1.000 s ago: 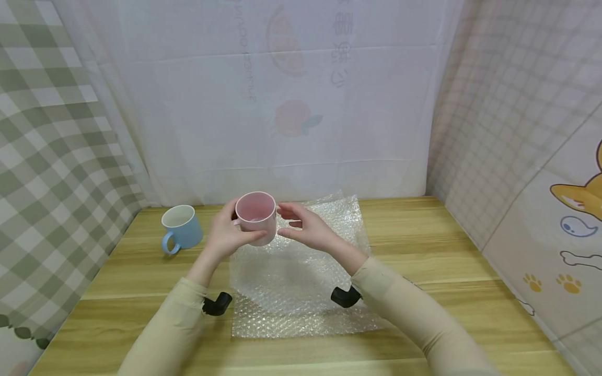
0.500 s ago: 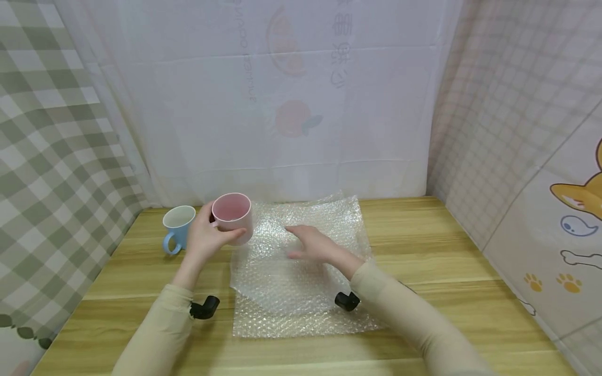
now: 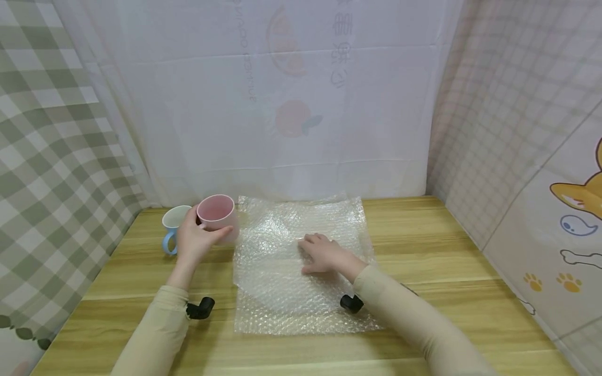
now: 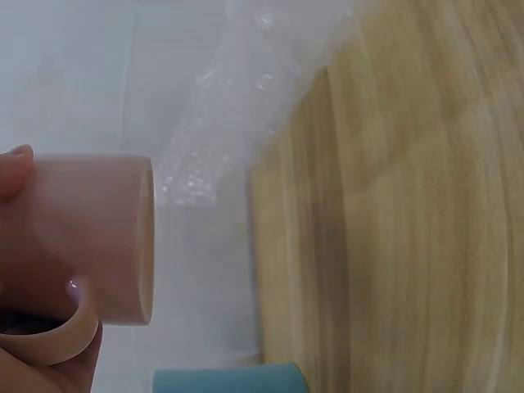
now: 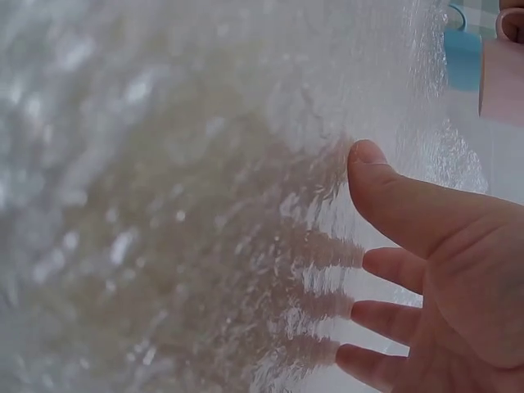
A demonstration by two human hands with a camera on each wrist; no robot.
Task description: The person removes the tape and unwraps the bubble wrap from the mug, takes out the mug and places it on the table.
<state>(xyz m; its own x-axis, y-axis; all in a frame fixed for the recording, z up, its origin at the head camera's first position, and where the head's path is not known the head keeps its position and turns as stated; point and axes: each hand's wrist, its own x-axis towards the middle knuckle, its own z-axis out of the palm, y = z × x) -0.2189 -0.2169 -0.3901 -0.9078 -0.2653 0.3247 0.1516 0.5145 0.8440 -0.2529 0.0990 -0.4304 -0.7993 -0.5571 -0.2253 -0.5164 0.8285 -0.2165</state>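
A pink mug (image 3: 216, 210) is held up off the table in my left hand (image 3: 193, 237), thumb along its near side. In the left wrist view the mug (image 4: 82, 237) shows its outer wall and base edge, with fingers at its handle (image 4: 57, 340). On the table lies a sheet of bubble wrap (image 3: 277, 292), seemingly layered. My right hand (image 3: 326, 256) rests its fingertips on the sheet, and the right wrist view shows the fingers (image 5: 385, 321) spread and touching the wrap. A light blue mug (image 3: 175, 217) stands behind the left hand, partly hidden by it.
The wooden table (image 3: 447, 292) extends to the right and in front of the wrap. A white cloth (image 3: 376, 120) hangs behind it. A green checked cloth (image 3: 51, 172) borders the left side, a patterned one (image 3: 527, 219) the right.
My left hand has carried the pink mug leftward, away from the right hand and off the wrap. The right hand has lowered onto the bubble wrap, whose upper left corner now lies more spread out.
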